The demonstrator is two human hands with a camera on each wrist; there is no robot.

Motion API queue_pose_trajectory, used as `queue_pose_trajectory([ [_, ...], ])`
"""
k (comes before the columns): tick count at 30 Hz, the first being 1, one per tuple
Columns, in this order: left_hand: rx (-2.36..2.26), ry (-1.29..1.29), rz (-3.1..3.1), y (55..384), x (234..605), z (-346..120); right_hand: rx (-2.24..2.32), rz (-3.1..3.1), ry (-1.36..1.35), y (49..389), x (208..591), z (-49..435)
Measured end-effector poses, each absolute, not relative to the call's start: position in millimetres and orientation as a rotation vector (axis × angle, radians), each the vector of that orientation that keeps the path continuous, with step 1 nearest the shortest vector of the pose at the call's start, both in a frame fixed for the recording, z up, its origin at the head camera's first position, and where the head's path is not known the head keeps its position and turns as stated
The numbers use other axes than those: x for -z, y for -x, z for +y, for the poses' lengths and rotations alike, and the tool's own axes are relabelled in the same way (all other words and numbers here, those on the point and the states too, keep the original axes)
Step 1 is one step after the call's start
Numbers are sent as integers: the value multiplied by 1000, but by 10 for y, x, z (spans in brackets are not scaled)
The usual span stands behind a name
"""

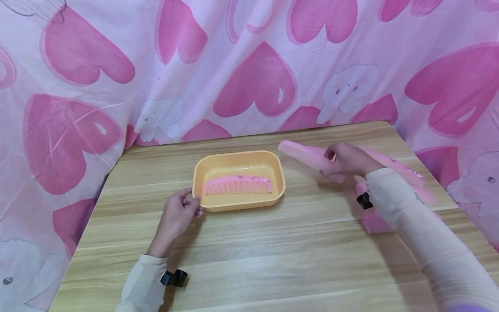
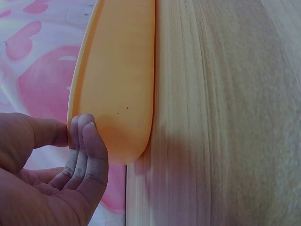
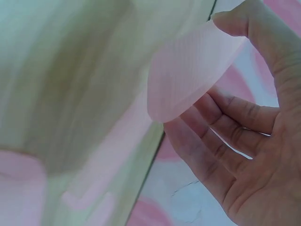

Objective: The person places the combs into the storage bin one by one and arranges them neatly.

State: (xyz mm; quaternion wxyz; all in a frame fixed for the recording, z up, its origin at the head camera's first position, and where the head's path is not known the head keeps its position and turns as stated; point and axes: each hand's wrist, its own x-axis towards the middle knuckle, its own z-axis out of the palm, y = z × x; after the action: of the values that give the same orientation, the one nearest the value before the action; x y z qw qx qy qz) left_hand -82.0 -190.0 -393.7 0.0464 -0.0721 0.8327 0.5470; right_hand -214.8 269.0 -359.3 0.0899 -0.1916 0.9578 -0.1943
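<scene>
My left hand (image 1: 178, 216) pinches the left front corner of a yellow-orange plastic basin (image 1: 238, 205). In the left wrist view, the thumb is on the basin's rim and the fingers lie against its outer wall (image 2: 117, 84). A pink comb (image 1: 238, 180) with a printed spine lies inside the basin, teeth toward the front. Right of the basin, my right hand (image 1: 352, 160) grips another pink comb (image 1: 302, 155) above the table, its far end pointing left toward the basin. The right wrist view shows this comb (image 3: 188, 70) held between thumb and fingers.
More pink combs (image 1: 403, 167) lie on the right side of the wooden table (image 1: 273, 260), partly hidden behind the right forearm. One (image 1: 374, 223) sits nearer the front. A pink heart-patterned cloth (image 1: 253, 86) hangs behind the table and at its sides.
</scene>
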Motion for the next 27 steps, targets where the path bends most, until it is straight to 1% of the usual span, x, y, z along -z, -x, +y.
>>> queue_pose_trajectory([
  [9, -1687, 225, 2530, 805, 3929, -1901, 595, 2886, 658, 2221, 3352, 2291],
  [14, -1690, 214, 2527, 799, 3917, -1906, 576, 2874, 750, 2255, 3253, 2023],
  [22, -1675, 206, 2542, 808, 3925, -1911, 592, 2806, 852, 2259, 3139, 1592],
  [27, -1676, 219, 2540, 824, 3943, -1910, 545, 2759, 921, 2252, 3138, 1352],
])
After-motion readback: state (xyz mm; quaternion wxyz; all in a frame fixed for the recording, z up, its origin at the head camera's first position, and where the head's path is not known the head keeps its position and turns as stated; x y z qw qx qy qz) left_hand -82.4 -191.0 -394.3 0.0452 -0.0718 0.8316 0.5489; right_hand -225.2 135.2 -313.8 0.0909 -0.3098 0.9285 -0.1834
